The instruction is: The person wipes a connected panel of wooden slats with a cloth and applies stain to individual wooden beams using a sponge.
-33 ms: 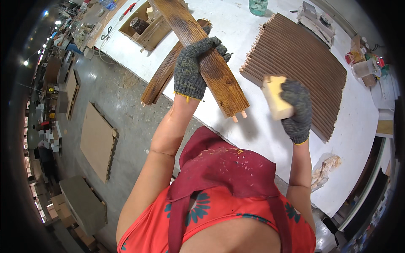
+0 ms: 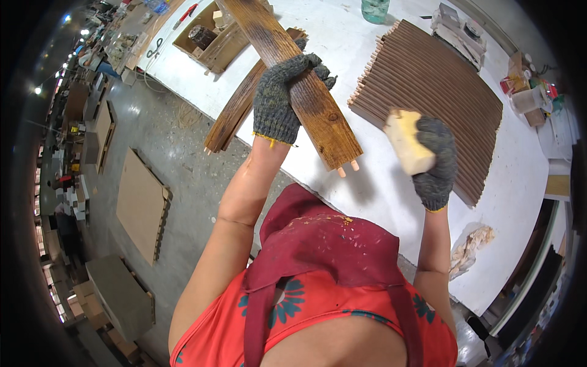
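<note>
Left gloved hand (image 2: 282,98) grips a dark-stained wooden plank (image 2: 299,85); right gloved hand (image 2: 433,160) clutches a yellow sponge block (image 2: 407,140); both unchanged. Open wooden box (image 2: 211,33) holds small items.

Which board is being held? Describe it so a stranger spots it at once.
Start at the white table. Above its near edge, the gloved left hand grips a stained plank. Unlike the row of brown slats lying flat, it has two pale dowels at its end.

An open brown cardboard box (image 2: 205,33) sits at the far left edge of the white table (image 2: 520,202), holding small items. Small colourful containers with labels (image 2: 526,85) cluster at the table's right edge, too small to describe further.
</note>
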`<action>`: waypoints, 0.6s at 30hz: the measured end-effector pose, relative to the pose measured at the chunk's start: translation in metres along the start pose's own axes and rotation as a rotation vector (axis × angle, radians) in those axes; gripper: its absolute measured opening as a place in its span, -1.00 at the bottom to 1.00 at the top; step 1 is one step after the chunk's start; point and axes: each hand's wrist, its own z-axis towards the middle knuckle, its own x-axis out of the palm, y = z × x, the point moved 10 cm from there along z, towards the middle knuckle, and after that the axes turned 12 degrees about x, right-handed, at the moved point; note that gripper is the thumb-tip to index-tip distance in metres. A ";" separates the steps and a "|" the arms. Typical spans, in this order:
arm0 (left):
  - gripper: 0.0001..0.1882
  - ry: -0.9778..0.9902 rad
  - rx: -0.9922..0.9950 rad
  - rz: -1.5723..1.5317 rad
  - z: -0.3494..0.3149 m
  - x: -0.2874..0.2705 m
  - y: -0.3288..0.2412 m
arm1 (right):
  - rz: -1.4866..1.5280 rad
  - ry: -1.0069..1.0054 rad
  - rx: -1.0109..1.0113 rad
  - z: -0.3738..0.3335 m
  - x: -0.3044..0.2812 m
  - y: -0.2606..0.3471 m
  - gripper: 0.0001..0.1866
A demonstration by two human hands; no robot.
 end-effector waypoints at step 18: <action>-0.79 -0.005 -0.053 -0.417 0.005 0.033 0.014 | 0.871 -0.218 0.127 -0.010 0.022 0.016 -0.63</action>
